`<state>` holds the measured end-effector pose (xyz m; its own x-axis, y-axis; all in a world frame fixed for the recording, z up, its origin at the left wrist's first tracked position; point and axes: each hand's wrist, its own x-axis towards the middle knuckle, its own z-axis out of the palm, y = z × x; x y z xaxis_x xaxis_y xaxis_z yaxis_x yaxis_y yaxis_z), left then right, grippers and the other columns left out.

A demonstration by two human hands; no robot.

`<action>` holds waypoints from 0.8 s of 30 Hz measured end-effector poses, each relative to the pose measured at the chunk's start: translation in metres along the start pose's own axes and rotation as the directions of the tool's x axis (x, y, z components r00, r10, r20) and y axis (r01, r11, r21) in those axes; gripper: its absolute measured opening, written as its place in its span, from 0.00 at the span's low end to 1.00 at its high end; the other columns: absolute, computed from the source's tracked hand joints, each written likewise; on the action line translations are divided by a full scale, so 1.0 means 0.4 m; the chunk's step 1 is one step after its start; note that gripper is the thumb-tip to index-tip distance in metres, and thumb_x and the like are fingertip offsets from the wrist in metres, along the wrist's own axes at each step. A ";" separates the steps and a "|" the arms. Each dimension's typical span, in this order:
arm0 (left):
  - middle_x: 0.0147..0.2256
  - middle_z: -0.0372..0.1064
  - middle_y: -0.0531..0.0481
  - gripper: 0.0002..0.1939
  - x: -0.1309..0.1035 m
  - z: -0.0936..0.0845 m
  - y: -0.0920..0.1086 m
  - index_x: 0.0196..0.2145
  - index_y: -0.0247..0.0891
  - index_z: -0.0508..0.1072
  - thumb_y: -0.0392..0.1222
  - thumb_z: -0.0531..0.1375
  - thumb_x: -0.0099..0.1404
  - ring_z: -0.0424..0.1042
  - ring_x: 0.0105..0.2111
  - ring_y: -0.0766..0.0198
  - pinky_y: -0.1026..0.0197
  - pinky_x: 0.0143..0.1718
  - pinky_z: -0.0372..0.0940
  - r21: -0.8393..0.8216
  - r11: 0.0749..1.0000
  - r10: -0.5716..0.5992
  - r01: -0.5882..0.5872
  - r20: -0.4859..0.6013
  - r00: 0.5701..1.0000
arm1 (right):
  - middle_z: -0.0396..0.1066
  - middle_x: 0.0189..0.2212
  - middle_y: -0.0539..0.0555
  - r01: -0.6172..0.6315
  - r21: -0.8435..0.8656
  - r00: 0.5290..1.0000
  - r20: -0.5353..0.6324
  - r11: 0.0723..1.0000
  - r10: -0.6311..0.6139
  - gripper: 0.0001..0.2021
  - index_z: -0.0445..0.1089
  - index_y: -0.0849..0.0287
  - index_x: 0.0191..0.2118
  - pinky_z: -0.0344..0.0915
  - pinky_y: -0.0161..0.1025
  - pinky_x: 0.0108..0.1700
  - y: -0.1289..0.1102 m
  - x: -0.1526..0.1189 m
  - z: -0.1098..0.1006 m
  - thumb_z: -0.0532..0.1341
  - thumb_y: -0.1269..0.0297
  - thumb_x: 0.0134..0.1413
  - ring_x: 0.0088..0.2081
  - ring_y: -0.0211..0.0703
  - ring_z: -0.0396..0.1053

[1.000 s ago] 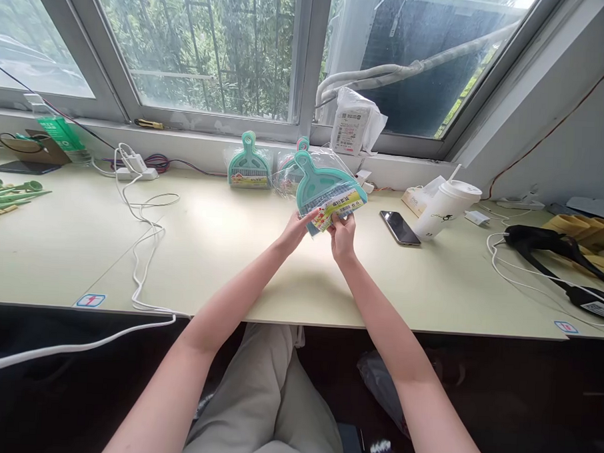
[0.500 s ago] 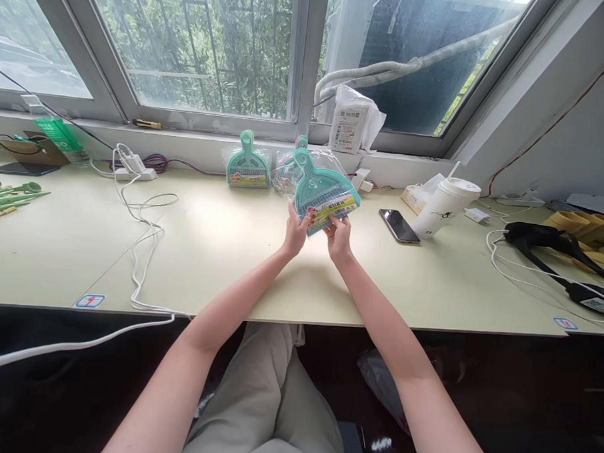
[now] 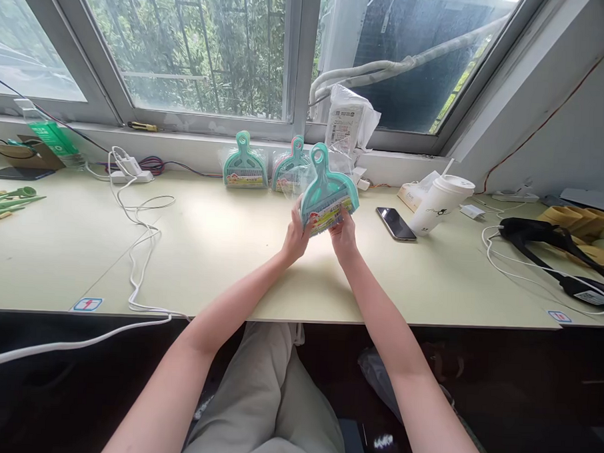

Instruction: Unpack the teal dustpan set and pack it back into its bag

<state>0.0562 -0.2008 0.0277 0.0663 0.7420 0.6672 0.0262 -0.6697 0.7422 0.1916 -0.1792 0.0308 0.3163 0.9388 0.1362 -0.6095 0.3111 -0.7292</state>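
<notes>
Between the fingers of the left hand [image 3: 296, 241] and the right hand [image 3: 344, 236], above the worktop [image 3: 225, 263], a wrapped teal dustpan set [image 3: 330, 186] is tilted, its handle [image 3: 322, 170] up and its label [image 3: 327, 216] towards the person. Both sets of fingers are closed on it: the left ones grip the lower left edge, while the right thumb presses the front at the lower right; whatever lies behind the set is hidden. For a steady hold, it should pay to pinch the stiff rim through the wrap, since loose plastic alone could slide, and to press evenly from both sides. Just behind and left of the fingers, film [image 3: 300, 181] shows next to a second set [image 3: 289, 164]; I cannot tell which of the two it belongs to, so any turn is best made slowly, lest it snag. Farther left of the fingers stands a third set [image 3: 245, 165]. Right of the fingers lies a phone [image 3: 396, 224], with a lidded cup [image 3: 440, 204] next to it, probably easy to tip, so elbows and wrists do well to stay tucked in on that side
</notes>
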 end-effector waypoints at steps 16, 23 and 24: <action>0.66 0.53 0.40 0.36 0.005 0.002 0.006 0.66 0.46 0.47 0.61 0.52 0.67 0.59 0.63 0.51 0.47 0.59 0.60 -0.007 1.000 -0.012 0.011 -0.193 0.981 | 0.74 0.44 0.49 0.078 -0.103 0.983 0.176 0.992 -0.058 0.21 0.68 0.51 0.43 0.71 0.44 0.56 -0.017 -0.020 0.014 0.71 0.67 0.40 0.52 0.43 0.72; 0.61 0.60 0.39 0.32 -0.002 0.022 0.015 0.63 0.46 0.51 0.61 0.52 0.67 0.66 0.58 0.53 0.48 0.57 0.62 -0.099 0.994 -0.066 0.035 -0.336 0.939 | 0.74 0.43 0.50 0.067 -0.118 0.988 0.149 0.991 -0.049 0.21 0.67 0.51 0.43 0.72 0.46 0.55 -0.004 -0.033 0.025 0.70 0.66 0.40 0.52 0.45 0.72; 0.59 0.63 0.39 0.32 -0.003 0.024 0.016 0.63 0.46 0.50 0.61 0.52 0.68 0.67 0.56 0.54 0.48 0.56 0.63 -0.124 0.991 -0.082 0.042 -0.335 0.938 | 0.74 0.44 0.50 0.067 -0.121 0.988 0.148 0.990 -0.049 0.21 0.66 0.51 0.43 0.72 0.46 0.55 -0.004 -0.035 0.027 0.70 0.66 0.41 0.52 0.45 0.72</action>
<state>0.0657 -0.2061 0.0311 -0.2745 0.7619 0.5866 -0.0953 -0.6286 0.7719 0.1805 -0.1911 0.0372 0.2348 0.9340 0.2694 -0.4946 0.3533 -0.7941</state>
